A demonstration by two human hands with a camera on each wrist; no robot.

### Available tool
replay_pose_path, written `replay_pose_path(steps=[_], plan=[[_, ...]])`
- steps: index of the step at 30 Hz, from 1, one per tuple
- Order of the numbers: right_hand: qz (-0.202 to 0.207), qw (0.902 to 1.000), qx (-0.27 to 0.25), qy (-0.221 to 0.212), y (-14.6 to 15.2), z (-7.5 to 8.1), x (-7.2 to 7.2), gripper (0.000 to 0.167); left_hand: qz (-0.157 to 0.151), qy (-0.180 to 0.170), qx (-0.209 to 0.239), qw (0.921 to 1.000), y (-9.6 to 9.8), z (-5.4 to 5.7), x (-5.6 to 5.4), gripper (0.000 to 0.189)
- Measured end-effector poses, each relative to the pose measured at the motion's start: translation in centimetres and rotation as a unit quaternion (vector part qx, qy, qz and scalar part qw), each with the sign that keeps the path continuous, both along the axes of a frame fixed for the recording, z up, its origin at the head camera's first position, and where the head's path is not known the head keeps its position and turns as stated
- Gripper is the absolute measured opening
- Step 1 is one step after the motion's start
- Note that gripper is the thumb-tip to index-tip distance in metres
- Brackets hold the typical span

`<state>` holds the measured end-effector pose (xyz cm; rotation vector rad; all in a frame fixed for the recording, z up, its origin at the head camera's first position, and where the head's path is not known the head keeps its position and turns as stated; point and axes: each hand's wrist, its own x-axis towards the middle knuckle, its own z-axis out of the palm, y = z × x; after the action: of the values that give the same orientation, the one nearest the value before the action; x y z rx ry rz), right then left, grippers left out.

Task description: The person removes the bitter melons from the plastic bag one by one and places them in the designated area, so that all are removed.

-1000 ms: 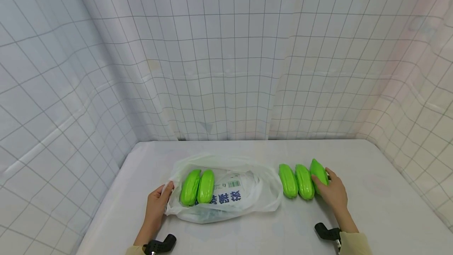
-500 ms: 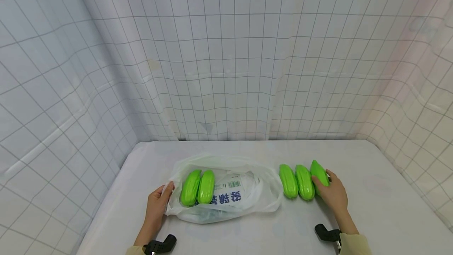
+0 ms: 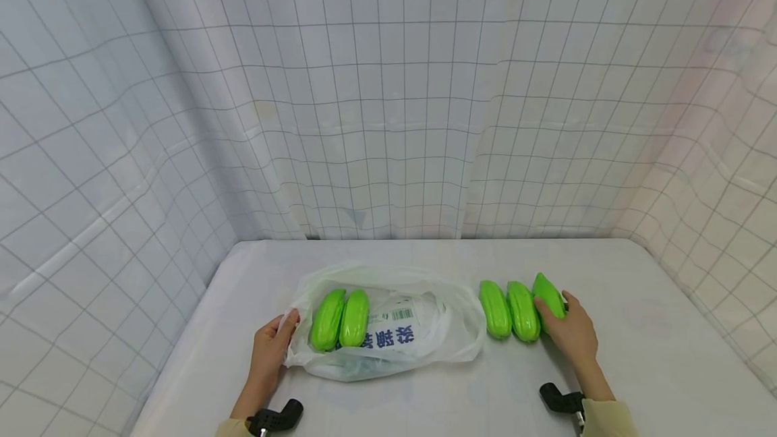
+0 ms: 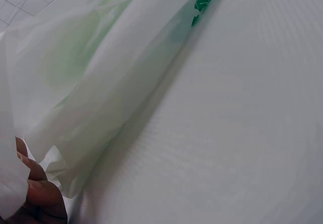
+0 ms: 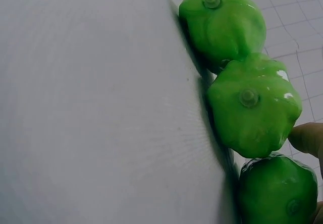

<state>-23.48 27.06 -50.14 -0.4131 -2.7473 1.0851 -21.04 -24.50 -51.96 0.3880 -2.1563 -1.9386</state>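
Grid-lined white curtains [image 3: 376,100] behind and to both sides of a white tabletop [image 3: 425,403]

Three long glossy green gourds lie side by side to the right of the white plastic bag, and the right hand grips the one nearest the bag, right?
Not quite: in the head view the right hand grips the long glossy green gourd farthest from the white plastic bag, not the nearest. The rest stands.
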Motion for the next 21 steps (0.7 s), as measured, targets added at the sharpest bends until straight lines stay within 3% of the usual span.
replay_pose_path(steps=[21], plan=[[0.008, 0.9987, 0.017, 0.048, 0.29, 0.14, -0.36, 0.079, -0.001, -0.003, -0.002, 1.0000, -0.01, 0.04, 0.01, 0.043]])
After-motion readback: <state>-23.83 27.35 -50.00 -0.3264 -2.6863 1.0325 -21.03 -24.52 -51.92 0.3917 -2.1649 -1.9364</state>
